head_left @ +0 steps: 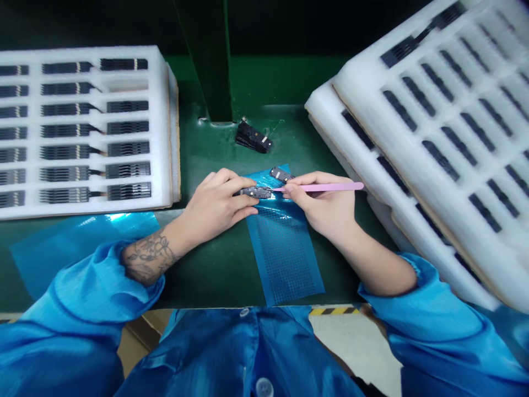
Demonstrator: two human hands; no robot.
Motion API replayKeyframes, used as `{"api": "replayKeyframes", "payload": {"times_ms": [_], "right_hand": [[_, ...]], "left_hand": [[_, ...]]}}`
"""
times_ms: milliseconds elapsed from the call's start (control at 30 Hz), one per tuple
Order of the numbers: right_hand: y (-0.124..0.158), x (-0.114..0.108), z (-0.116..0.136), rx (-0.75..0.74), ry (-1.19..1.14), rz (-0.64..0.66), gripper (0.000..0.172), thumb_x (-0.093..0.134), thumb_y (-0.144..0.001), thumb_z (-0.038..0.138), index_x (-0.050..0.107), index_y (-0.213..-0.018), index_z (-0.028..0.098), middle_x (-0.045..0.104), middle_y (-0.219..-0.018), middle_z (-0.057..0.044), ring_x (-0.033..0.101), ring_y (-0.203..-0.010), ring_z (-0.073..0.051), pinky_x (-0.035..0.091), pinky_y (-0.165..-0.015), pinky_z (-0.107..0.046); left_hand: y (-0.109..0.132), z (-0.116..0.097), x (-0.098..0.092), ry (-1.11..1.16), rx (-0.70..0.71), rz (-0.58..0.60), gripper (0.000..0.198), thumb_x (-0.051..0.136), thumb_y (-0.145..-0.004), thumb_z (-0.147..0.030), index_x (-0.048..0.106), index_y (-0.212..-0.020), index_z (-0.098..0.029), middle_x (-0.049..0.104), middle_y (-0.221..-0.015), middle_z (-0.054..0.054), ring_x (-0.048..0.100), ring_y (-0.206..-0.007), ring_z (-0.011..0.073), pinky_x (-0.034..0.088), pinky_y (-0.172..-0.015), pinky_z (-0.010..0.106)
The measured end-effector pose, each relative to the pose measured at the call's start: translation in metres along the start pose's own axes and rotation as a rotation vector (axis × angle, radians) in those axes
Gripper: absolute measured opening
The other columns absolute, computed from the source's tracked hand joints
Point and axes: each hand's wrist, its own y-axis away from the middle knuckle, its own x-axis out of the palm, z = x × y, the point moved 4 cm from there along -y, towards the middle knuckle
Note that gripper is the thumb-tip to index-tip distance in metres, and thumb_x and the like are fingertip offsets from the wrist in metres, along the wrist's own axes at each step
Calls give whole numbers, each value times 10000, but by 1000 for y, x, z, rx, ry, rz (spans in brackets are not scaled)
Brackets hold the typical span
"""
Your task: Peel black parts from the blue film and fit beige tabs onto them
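Between the thumb and fingers of my left hand [221, 204] is a small dark electronic module [257, 192], held over a blue plastic sheet. My right hand [326, 205] grips pink tweezers [330, 187], whose tip reaches the right end of that module. A second dark module [281, 175] lies on the sheet just beyond the tweezers, near my right fingertips. The blue sheet [285, 259] has a fine grid of dots and runs down toward the table's front edge. Whether the tweezers pinch a tiny part cannot be made out.
A small stack of dark modules [253, 138] sits farther back, near a green post [212, 60]. A white foam tray [161, 127] with rows of modules stands left; stacked foam trays [351, 82] stand tilted at right. Another blue sheet [82, 242] lies under my left forearm.
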Motion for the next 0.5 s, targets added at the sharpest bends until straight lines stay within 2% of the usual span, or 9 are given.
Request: {"api": "replayKeyframes", "payload": {"times_ms": [500], "right_hand": [[1, 0, -2, 4, -4, -8, 111, 814, -810, 341, 775, -782, 242, 777, -749, -38, 695, -618, -196, 556, -551, -335]], "left_hand": [[0, 1, 1, 9, -5, 7, 225, 663, -959, -425, 779, -1063, -263, 710, -1261, 36, 579, -1052, 239, 467, -822, 393]]}}
